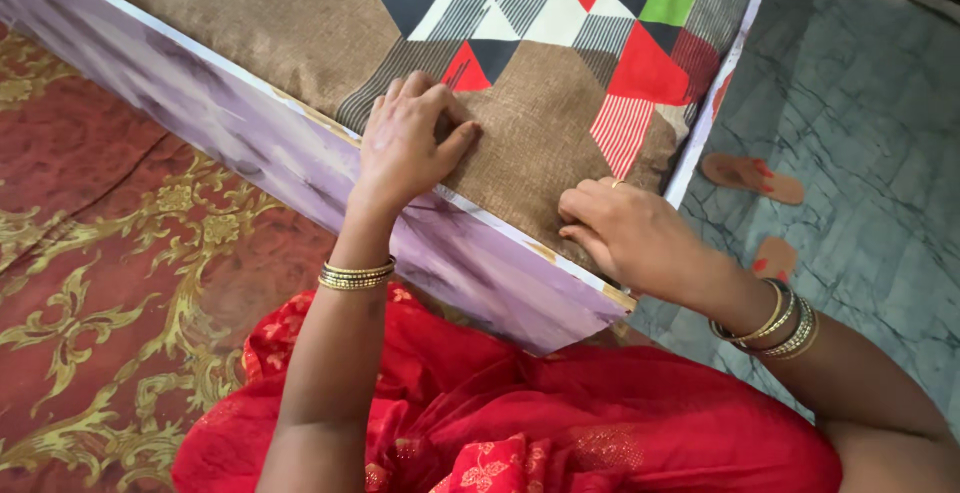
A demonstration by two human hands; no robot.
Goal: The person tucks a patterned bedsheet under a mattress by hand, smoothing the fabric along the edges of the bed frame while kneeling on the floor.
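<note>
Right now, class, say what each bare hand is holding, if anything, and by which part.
The left hand pinches the brown patterned woven bedcover mid-surface; the right hand grips its edge by the lilac bed frame.

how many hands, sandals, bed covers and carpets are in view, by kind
hands: 2, the left hand and right hand, both on the bed cover
sandals: 2, one sandal and another sandal on the floor
bed cover: 1
carpet: 1
total: 6

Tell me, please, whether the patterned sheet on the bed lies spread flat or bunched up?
Spread flat: the patterned sheet lies smooth across the bed, and the left hand and right hand press it at the purple bed edge.
</note>
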